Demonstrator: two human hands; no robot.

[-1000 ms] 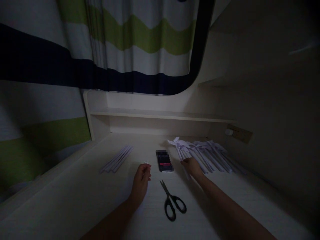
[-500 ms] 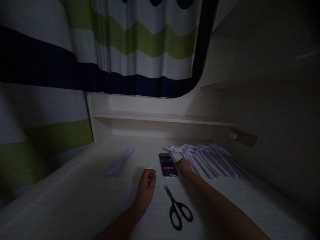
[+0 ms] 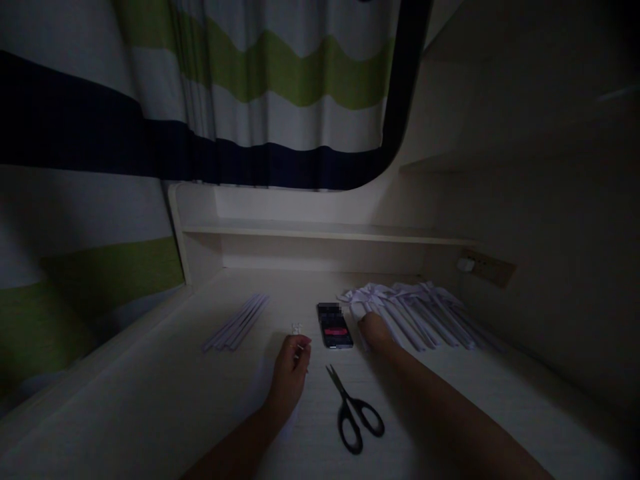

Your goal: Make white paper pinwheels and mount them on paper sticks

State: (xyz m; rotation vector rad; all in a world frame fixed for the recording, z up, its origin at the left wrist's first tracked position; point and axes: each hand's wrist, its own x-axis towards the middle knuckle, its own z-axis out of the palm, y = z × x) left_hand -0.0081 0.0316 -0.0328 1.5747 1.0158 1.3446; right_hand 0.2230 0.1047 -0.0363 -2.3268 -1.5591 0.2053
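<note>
The main change within the last second is at the right hand [image 3: 376,333]: it first came in closer to the phone [image 3: 336,327], then drew slightly away from it, and the end stick [image 3: 355,312] beneath it shifted too. That stick's bow-like top, which stuck up and pointed off at an angle a second ago, now lies lower and more in line with the other tops in the row [image 3: 421,323]. This suggests the stick is being set beside its neighbours, with the laying-down close to finished. The right fingers curl down over the stick, but the back of the hand hides the tips, so one cannot tell whether they grasp it or merely touch it. The left hand [image 3: 293,360] has scarcely moved against the scissors [image 3: 345,397]; its fingers are bent, with a small white piece [image 3: 297,328] showing just beyond the tips, and whether they pinch it cannot be told. The scissors lie untouched on the desk [image 3: 175,413], between the person's forearms and nearer the person than the phone. Well to the left, plain strips [image 3: 237,323] lie in a loose slanted bundle, touched by neither hand.
</note>
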